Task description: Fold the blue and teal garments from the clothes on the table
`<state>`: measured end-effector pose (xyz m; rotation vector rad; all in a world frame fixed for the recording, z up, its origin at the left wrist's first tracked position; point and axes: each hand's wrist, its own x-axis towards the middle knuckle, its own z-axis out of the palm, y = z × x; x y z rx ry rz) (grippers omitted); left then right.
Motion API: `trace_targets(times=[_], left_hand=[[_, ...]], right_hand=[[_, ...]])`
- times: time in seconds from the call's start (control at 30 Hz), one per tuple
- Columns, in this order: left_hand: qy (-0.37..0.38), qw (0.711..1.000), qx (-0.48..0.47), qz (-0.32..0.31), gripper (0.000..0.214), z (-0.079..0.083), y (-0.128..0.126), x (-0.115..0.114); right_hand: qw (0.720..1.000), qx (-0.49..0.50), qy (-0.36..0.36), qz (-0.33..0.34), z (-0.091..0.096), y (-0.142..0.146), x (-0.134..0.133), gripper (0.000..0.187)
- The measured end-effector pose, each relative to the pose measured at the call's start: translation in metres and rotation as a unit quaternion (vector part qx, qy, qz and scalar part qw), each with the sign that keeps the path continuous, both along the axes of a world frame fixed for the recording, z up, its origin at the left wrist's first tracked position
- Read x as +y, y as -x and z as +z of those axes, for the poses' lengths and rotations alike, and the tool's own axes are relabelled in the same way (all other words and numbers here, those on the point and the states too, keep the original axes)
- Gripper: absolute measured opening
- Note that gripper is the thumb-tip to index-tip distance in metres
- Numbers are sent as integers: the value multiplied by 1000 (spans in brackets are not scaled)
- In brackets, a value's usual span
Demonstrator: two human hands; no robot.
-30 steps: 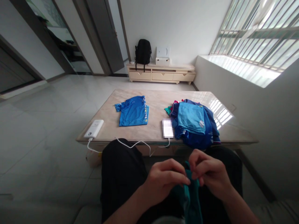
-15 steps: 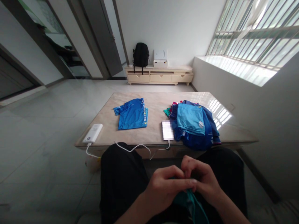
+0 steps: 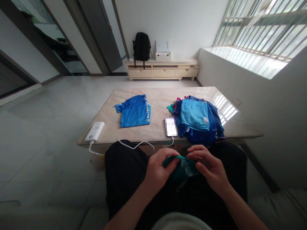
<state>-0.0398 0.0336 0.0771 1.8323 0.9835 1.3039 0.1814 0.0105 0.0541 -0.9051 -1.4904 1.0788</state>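
Observation:
Over my lap, both hands hold a dark teal garment [image 3: 182, 168]. My left hand [image 3: 158, 171] grips its left edge with curled fingers. My right hand [image 3: 209, 166] pinches its right side, fingers bent over the cloth. The garment is bunched between them, and most of it hangs hidden below my hands. Ahead on the marble table [image 3: 158, 127] lies a folded bright blue shirt [image 3: 134, 111] at the left and a heap of blue clothes [image 3: 198, 119] at the right.
A white power bank [image 3: 95, 131] sits at the table's near left corner, its white cable [image 3: 134, 146] running to a phone [image 3: 171, 127] beside the heap. A low cabinet [image 3: 163, 69] with a black backpack [image 3: 141, 47] stands by the far wall. A barred window is at the right.
My hands have risen and drawn slightly apart, with the teal garment now spread and bunched between them instead of hanging down. The view has tipped a little lower.

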Motion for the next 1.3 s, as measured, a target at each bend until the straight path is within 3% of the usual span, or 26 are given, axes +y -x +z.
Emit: trace_targets(times=[0.23, 0.53, 0.7, 0.87, 1.1, 1.2, 1.3], left_hand=[[21, 999, 16, 46, 12, 2, 1, 7], [32, 999, 9, 39, 12, 1, 4, 6], [10, 999, 1, 37, 12, 1, 8, 6], [-14, 999, 14, 45, 13, -8, 13, 8], [-53, 996, 31, 66, 13, -26, 11, 8], [5, 995, -3, 95, 8, -36, 3, 7], [101, 987, -65, 105, 7, -45, -6, 8]], right_hand=[[974, -194, -114, -38, 0, -9, -3, 26], [958, -267, -107, -2, -19, 9, 14, 31], [950, -298, -96, -8, -19, 8, 24, 17], [931, -346, -113, 16, -10, -17, 28, 15], [859, -467, -211, 10, 20, -40, 24, 16], [849, -470, -240, -6, 25, -39, 19, 17], [865, -444, -231, -22, 27, -34, 15, 24]])
